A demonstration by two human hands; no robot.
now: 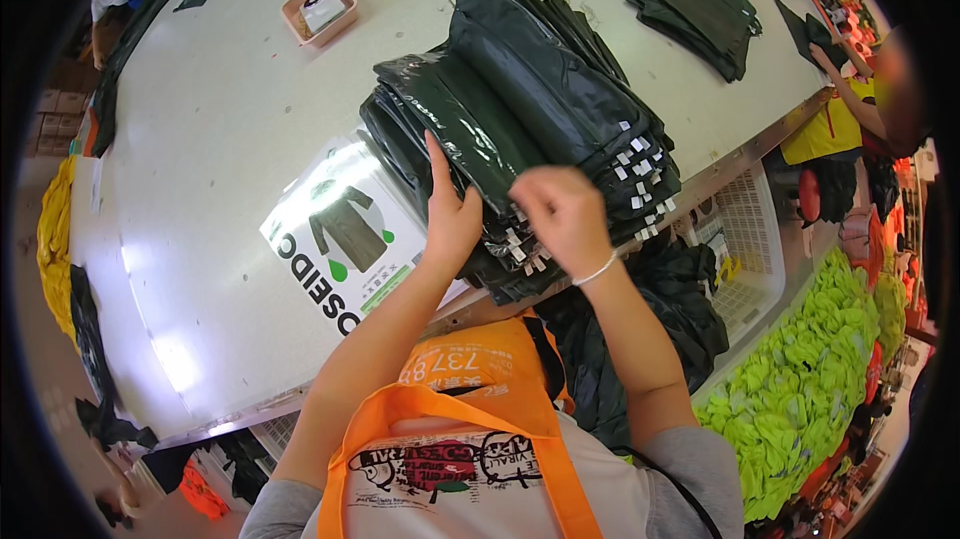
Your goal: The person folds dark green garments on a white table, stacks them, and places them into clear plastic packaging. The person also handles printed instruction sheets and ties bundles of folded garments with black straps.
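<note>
A tall stack of folded black garments [540, 79] with small white tags along the near edge lies in front of me. On its left part is a black garment in a shiny clear bag [460, 119]. My left hand [452, 214] rests against the near-left side of that bag, its index finger stretched along it and its thumb apart. Just right of it, my right hand [567, 216] hovers over the near end of the bag, slightly blurred, with fingers curled in. What its fingertips hold, if anything, is hidden. Printed picture sheets [345, 229] lie under my left forearm.
A pink tray [320, 11] stands at the far left of the white table [220, 139]. Another dark garment pile [690, 4] lies far right. Black cloth [670, 309] and a white basket [750, 239] sit below the table edge, beside lime-green garments [800, 389]. Co-workers are at both far sides.
</note>
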